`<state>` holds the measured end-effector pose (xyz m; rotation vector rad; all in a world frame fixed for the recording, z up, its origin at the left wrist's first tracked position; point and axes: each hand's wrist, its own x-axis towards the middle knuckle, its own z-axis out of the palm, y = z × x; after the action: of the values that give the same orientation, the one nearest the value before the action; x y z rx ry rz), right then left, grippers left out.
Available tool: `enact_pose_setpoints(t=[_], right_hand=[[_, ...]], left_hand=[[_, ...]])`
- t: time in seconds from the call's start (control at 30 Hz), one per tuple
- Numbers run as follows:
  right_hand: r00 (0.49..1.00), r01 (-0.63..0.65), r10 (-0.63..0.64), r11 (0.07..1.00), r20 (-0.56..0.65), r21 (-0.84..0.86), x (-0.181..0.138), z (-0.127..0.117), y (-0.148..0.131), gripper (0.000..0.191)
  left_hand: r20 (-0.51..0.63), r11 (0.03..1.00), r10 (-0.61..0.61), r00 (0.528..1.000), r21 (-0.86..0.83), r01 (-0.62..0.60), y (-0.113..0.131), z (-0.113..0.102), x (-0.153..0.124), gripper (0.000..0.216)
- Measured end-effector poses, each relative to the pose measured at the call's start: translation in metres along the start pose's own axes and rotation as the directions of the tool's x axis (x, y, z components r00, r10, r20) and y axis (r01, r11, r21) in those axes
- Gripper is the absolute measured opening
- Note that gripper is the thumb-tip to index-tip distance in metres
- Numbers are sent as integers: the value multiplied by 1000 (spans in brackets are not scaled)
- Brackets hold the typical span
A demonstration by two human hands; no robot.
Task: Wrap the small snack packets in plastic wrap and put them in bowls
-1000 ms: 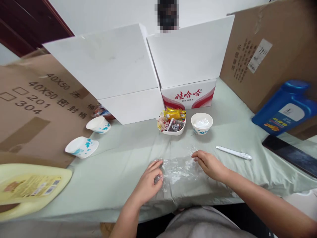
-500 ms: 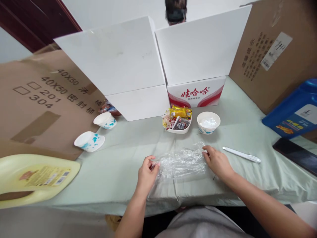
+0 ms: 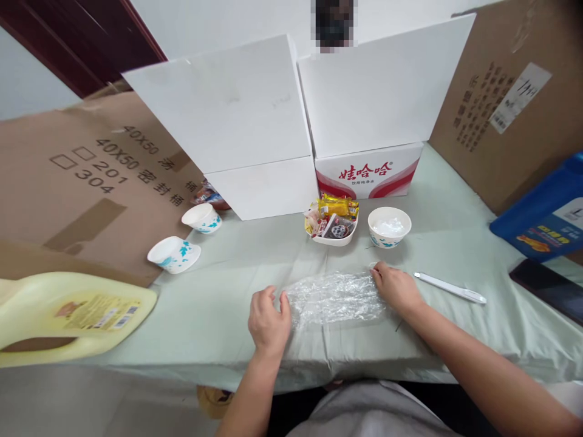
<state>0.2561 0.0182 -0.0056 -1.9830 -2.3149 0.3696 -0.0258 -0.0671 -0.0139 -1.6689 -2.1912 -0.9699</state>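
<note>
One clear sheet [image 3: 337, 298]: right end pinched by right hand [image 3: 397, 287], left end beside left hand [image 3: 269, 320] (grip unclear).

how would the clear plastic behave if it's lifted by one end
The plastic would probably hang floppy, since it looks thin and crumpled. It seems light for its spread: the cloth shows through it. Its shiny surface suggests it may be somewhat slippery.

The brown carton [image 3: 86, 194] reads "40X50" twice, "201" and "304", while the red-and-white box [image 3: 370, 176] reads "娃哈哈".
</note>
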Motion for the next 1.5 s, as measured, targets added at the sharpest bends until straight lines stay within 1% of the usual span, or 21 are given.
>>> enact_pose_setpoints(t=[0.03,0.07,0.13,0.2,0.23,0.3,0.37,0.43,0.5,0.53,0.6,0.67,0.73,0.83,0.9,1.03,1.17,1.27,1.4,1.43,1.5], right_hand=[[1000,2,-2,1000,-1,-5,0,1,0,29],[1000,6,-6,1000,-4,-8,0,2,0,29],[1000,8,-9,1000,-21,-17,2,3,3,29],[999,-21,19,999,-46,-41,4,2,10,29],[997,-48,44,997,-64,-56,5,0,14,28],[988,-93,84,993,-132,-68,4,-4,23,28],[971,-24,13,999,-239,-45,0,-9,28,30],[928,229,-225,973,-296,-20,-10,-12,27,33],[827,529,-515,849,-227,-1,-22,-12,25,36],[769,628,-618,778,-162,16,-29,-11,25,38],[715,699,-697,714,-58,37,-42,-6,31,43],[733,680,-679,732,-41,36,-54,0,42,45],[761,648,-644,761,-79,37,-65,4,56,39],[770,633,-621,772,-145,54,-79,5,72,24],[762,640,-622,766,-182,60,-85,3,75,23],[763,635,-594,763,-253,121,-85,-4,73,22],[883,451,-397,867,-251,213,-69,-7,64,25],[949,272,-228,941,-219,199,-47,-4,53,28],[982,148,-143,988,-123,36,-21,2,42,30],[986,132,-132,991,-100,-6,-18,3,40,31],[988,115,-120,992,-99,-51,-14,5,39,34]], left_hand=[[10,990,137,990,-42,-137,4,0,-2,14],[70,957,281,957,-98,-274,8,2,-4,14],[248,864,501,829,-203,-461,15,6,-8,18],[407,827,559,722,-218,-518,18,12,-12,34],[461,833,543,702,-194,-518,18,15,-14,42],[521,852,499,693,-147,-503,16,20,-17,50],[525,860,483,701,-136,-491,14,21,-18,51],[471,863,491,733,-147,-484,14,19,-18,46],[389,861,507,769,-181,-475,16,12,-16,35],[365,855,519,773,-213,-473,16,7,-16,30],[386,831,555,737,-295,-471,12,-2,-15,24],[441,803,595,672,-366,-470,2,-10,-16,27],[448,779,626,639,-407,-477,-10,-14,-17,27],[383,758,643,663,-440,-480,-25,-14,-19,16],[351,759,631,692,-463,-458,-28,-13,-19,20],[369,813,524,768,-485,-321,-22,-14,-11,18],[421,925,282,862,-357,-128,-11,-10,4,18],[470,980,132,873,-195,-43,-4,3,17,19],[525,998,43,850,15,-59,-2,16,24,23],[511,996,45,859,47,-80,-2,17,24,24],[404,988,79,911,91,-126,-3,15,21,25]])
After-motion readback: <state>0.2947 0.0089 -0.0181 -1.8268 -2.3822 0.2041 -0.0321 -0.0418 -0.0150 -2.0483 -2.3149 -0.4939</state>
